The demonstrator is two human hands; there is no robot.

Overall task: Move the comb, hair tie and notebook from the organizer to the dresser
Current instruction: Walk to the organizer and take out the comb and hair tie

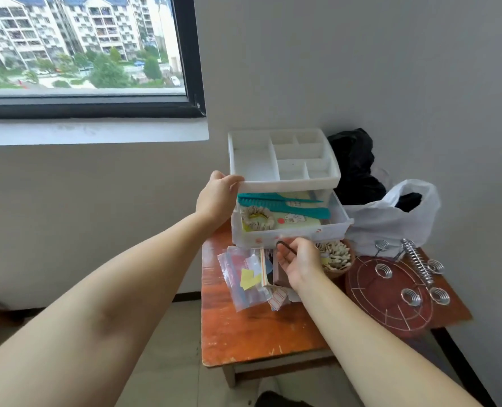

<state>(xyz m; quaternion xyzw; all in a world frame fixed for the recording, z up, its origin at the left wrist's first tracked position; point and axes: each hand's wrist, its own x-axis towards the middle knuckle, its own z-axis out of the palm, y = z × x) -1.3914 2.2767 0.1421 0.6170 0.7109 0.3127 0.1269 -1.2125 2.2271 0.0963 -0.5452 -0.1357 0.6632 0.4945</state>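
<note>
Home, upper-floor flat: window (79, 45) looks down on apartment blocks (52, 27). Small wooden table (258, 333) in wall corner, cluttered with plastic organizer (282, 160), shopping bag (390, 218), zip bags (243, 274).

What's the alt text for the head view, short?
A left hand steadies a white organizer on a wooden table while the right hand grips the front of its open drawer. Inside lie two teal combs, a hair tie and a notebook.

Soft daylight from window (79, 45) upper left, faint shadows, wide-angle edge distortion
</note>
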